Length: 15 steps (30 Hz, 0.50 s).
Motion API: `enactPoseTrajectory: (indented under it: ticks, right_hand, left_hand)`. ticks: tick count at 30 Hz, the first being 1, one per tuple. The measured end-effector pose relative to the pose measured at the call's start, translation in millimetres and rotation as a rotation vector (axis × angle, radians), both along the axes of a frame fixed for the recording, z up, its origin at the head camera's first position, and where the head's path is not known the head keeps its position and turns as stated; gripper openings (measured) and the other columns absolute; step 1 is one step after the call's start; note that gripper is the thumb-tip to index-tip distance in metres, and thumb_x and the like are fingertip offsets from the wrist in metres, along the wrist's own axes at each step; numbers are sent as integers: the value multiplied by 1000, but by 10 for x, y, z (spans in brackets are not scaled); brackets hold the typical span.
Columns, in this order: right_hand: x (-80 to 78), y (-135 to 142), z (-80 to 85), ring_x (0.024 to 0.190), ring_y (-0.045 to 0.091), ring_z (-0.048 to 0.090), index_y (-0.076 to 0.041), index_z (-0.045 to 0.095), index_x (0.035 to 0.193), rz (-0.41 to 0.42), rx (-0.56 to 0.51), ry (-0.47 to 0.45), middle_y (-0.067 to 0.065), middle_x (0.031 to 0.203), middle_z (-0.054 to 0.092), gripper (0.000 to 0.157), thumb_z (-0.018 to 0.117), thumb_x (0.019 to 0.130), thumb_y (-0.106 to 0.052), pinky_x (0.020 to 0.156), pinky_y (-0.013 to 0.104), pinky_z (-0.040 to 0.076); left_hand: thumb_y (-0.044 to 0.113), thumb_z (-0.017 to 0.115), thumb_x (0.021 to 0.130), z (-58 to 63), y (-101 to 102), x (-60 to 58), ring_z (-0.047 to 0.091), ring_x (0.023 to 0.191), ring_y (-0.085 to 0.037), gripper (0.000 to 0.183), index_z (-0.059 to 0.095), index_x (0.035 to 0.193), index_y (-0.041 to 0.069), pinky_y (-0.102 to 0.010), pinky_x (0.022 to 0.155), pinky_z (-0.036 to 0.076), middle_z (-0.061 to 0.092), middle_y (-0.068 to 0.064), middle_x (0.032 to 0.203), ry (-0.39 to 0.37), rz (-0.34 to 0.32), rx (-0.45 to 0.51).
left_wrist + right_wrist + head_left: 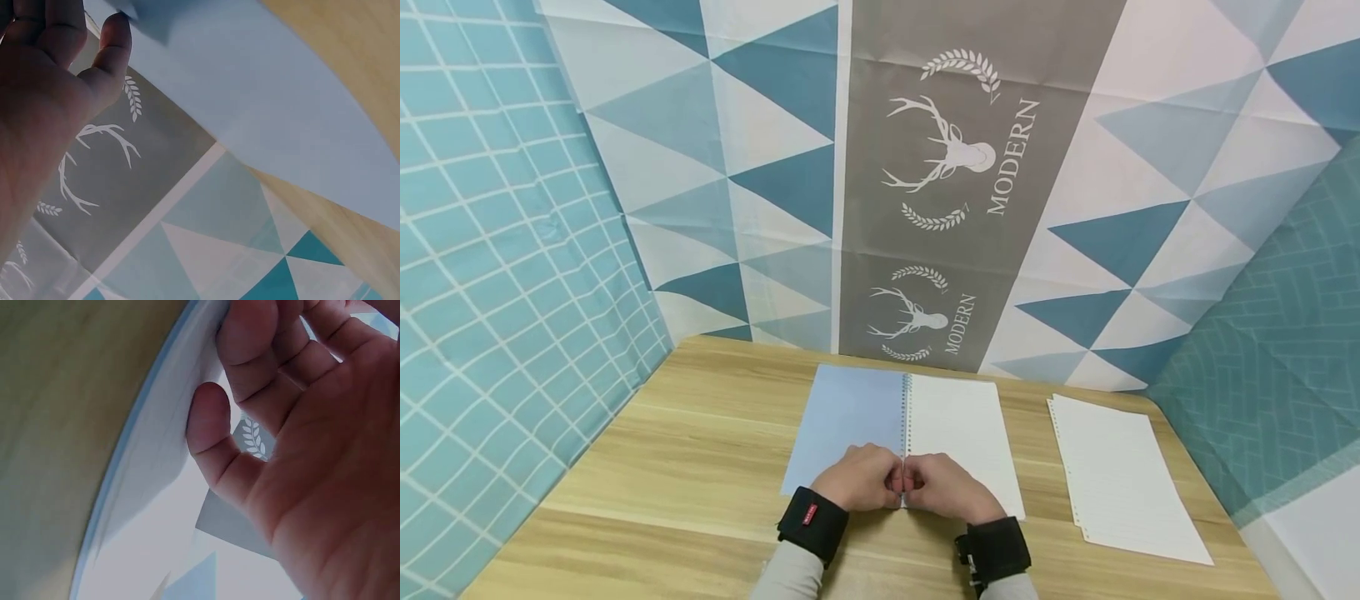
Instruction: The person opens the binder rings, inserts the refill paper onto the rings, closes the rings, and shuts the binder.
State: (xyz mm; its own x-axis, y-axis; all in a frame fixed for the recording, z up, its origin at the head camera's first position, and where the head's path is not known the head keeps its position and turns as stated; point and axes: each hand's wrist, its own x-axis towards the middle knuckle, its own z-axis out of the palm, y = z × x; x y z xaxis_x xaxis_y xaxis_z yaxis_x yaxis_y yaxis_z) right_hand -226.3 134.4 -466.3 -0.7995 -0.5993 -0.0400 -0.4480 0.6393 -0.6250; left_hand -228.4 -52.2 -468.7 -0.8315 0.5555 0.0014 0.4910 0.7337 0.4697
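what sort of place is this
Probably a makeshift desk corner: a wooden table backed by creased, patterned hangings, with an open spiral notebook and loose paper on it.

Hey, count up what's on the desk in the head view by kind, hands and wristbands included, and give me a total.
Hands: 2, left hand and right hand
Black wristbands: 2, left wristband and right wristband
Open spiral notebook: 1
Stack of loose sheets: 1, exact sheet count unclear
Total: 6
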Motion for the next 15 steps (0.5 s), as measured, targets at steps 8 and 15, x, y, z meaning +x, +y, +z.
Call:
enactPoseTrajectory:
  ticks: [8,15]
  right_hand:
    - [-3,-24,1,57,-1,44,-14,64,76,-22,26,22,-13,63,52,15,75,82,-6,56,18,36]
    - [-8,-11,0,56,-1,43,-14,62,76,-14,21,22,-13,62,50,16,71,84,-4,55,17,34]
  left_hand:
    - [20,86,74,1,15,1,49,60,-1,26,63,64,27,-28,68,41,55,18,63,39,17,7]
    - [16,83,71,19,26,20,47,57,-1,26,62,60,26,-28,66,40,53,18,59,69,25,13]
